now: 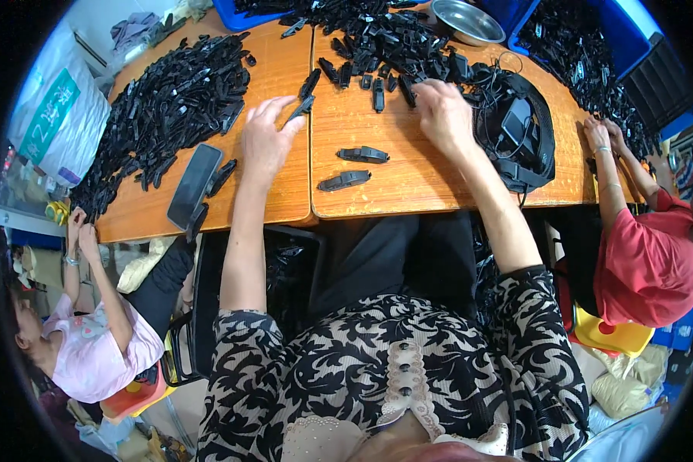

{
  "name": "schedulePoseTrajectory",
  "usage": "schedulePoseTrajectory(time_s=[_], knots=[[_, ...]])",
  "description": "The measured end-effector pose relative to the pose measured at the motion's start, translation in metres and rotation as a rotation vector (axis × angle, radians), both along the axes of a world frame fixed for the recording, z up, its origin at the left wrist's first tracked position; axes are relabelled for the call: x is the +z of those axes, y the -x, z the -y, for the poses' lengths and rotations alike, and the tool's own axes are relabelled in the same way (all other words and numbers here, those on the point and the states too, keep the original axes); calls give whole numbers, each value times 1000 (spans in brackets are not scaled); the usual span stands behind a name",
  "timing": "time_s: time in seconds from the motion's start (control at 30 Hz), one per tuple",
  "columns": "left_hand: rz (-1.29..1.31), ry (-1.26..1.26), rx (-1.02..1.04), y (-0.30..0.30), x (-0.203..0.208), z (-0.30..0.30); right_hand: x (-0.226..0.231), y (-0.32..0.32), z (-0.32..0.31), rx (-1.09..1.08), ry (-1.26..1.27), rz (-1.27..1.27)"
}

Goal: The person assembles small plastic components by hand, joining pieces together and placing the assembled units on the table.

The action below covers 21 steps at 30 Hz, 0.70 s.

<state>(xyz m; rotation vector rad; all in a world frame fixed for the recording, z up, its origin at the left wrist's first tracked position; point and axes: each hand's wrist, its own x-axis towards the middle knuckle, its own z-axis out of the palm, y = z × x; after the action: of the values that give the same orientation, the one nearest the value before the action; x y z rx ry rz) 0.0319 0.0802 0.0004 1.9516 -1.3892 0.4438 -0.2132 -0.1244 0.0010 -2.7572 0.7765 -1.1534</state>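
1. Heaps of black parts (pixel 169 108) cover the left of the wooden table (pixel 408 185); more crowd its far middle, near a metal bowl (pixel 470 21).
2. Dark phone (pixel 195 187) lies beside the left forearm; a cable tangle (pixel 516 127) sits just right of the right hand (pixel 444 117), crowding that side.
3. Left hand (pixel 265 145): thumb and forefinger stand apart about a dark grey part (pixel 302 109); whether they pinch it, I cannot tell.
4. Right fingers curl beside a black part (pixel 406 91); their tips, and any grip, are hidden.
5. Two loose parts (pixel 363 155) lie between the forearms.
6. Blue bins (pixel 237 18) are cut off above; what both co-workers' hands (pixel 597 134) hold is unclear.
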Motion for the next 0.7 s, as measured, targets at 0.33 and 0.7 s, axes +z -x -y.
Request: schedulePoseTrajectory(time_s=[0.33, 0.7], knots=[[-355, -147, -173, 37, -12, 30, -1, -69, 29, -97, 235, -556], [-335, -100, -229, 45, -10, 27, 1, -17, -42, 365, -275, -80]])
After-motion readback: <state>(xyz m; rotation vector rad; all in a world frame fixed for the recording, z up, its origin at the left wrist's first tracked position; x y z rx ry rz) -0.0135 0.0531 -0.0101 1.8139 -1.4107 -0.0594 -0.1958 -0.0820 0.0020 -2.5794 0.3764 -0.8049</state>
